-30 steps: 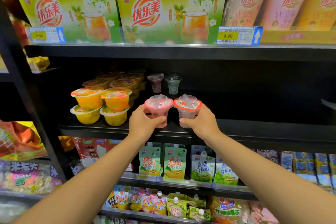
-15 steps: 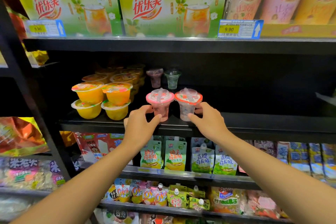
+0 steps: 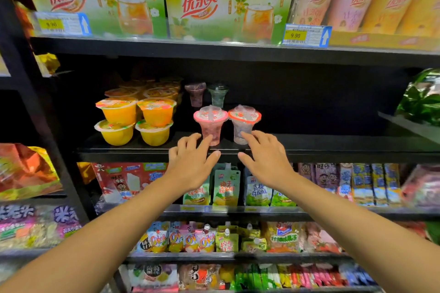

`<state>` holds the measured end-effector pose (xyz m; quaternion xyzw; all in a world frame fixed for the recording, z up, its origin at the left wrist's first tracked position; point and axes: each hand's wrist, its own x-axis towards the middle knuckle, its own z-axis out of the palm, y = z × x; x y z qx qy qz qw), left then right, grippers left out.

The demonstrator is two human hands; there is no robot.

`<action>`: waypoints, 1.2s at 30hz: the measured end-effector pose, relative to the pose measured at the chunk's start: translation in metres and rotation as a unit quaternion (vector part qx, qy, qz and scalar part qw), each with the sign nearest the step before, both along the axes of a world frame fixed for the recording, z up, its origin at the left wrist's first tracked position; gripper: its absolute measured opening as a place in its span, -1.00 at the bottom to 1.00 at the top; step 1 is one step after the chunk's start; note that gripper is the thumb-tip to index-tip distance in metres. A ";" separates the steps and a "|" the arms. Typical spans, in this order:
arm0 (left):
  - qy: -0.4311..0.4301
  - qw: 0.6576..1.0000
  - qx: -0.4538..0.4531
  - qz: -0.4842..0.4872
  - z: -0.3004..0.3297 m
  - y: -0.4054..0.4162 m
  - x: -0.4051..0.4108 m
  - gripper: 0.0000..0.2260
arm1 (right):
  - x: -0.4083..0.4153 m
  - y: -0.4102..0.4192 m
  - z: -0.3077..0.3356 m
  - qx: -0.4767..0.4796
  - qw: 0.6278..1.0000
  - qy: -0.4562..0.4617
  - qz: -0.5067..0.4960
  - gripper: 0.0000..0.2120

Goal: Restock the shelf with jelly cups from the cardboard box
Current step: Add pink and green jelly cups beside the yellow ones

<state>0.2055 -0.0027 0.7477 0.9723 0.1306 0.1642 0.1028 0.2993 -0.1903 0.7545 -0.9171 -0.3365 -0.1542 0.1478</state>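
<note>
Now two jelly cups [image 3: 226, 123] upright on shelf [image 3: 333, 147]; both hands [image 3: 192, 162] open.

One head-worn wide-angle view (the only one) faces the dark shelf [image 3: 309, 147] squarely — close, within arm's reach.

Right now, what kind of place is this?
Most likely a grocery or convenience store snack aisle: black metal shelves carry yellow-and-blue price tags, green boxed drink multipacks, and rows of sealed orange jelly cups facing outward.
</note>
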 end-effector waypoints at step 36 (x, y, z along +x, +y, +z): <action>-0.002 0.996 0.053 0.067 0.006 0.000 0.070 -0.41 | 0.108 0.025 0.012 -0.099 0.991 0.030 0.081 -0.46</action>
